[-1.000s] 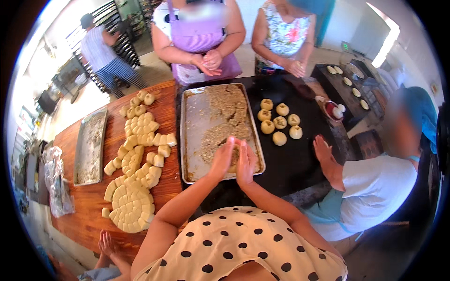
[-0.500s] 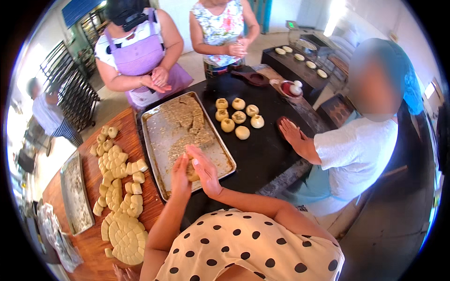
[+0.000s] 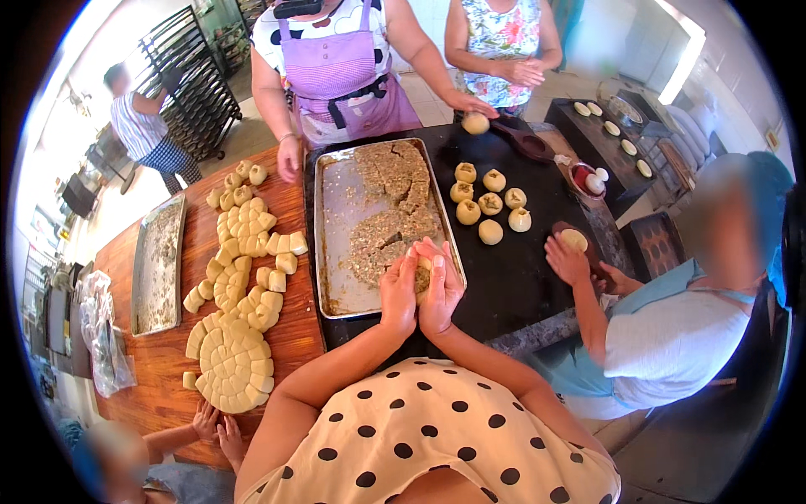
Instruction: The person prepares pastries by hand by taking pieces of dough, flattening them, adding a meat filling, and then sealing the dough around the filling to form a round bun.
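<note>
My left hand (image 3: 398,294) and my right hand (image 3: 440,296) are cupped together, closed round a ball of dough (image 3: 424,267) that shows only partly between the thumbs and fingers. Both are over the near right part of a metal baking tray (image 3: 346,301). In that tray lies a crumbly brown filling (image 3: 388,244), cracked into slabs. To the right of the tray, several dough balls (image 3: 490,232) stand grouped on the black tabletop (image 3: 403,349), some gathered open at the top with dark filling showing.
Cut dough pieces (image 3: 235,370) cover part of the wooden table (image 3: 290,370) at left, beside another tray (image 3: 158,269). A co-worker in a purple apron (image 3: 332,63) reaches toward a dough ball (image 3: 475,123). At right, a co-worker's hands flank a flat dough round (image 3: 574,240).
The view has shifted left. My hands have closed more tightly round the dough. The purple-aproned person's hands have parted, one reaching over the black table. The right co-worker's hand has uncovered the flat round.
</note>
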Tool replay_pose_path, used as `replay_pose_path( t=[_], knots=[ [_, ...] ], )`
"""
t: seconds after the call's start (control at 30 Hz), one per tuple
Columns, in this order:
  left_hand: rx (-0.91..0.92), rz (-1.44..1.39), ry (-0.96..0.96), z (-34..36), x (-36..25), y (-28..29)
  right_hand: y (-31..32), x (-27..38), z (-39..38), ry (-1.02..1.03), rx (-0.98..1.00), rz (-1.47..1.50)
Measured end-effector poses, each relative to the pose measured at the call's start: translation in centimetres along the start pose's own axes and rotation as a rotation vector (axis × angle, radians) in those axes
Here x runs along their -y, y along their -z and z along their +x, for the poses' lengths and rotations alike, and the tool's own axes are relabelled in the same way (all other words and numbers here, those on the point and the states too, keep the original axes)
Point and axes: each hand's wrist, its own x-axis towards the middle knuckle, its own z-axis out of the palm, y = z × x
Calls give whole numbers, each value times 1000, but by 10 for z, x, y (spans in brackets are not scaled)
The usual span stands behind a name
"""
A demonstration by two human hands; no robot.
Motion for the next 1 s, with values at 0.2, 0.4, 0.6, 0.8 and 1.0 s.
replay_pose_path(
  t=[0.2, 0.4, 0.6, 0.8, 1.0],
  knots=[
    [188, 420, 14, 23, -16, 14, -6, 9, 9, 36, -74, -55],
    [60, -239, 3, 5, -23, -10, -16, 11, 22, -285, -90, 313],
    [77, 178, -205, 23, 10, 18, -8, 21, 14, -40, 82, -22],
    [332, 74, 234, 31, -54, 28, 27, 16, 25, -108, 587, 114],
    [464, 18, 330, 36, -27, 37, 36, 5, 11, -163, 519, -82]
  ],
)
